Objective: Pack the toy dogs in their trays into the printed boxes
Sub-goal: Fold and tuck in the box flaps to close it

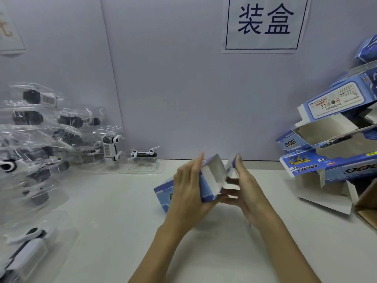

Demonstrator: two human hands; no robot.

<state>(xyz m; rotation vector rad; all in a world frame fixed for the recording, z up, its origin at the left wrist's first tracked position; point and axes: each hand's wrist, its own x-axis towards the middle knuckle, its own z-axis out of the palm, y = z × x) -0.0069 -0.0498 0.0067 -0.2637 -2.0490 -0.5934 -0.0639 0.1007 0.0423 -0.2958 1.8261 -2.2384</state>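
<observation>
Gripping a blue printed box (208,180) above the table (122,211), the left hand (189,193) curls round its side while the right hand's (242,184) fingers pinch its end flap; trayed toy dogs (51,131) lie well apart.

Trayed dogs (40,139) left, boxes (334,139) right

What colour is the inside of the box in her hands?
White inside the blue printed cardboard box, seen best in the head view.
</observation>
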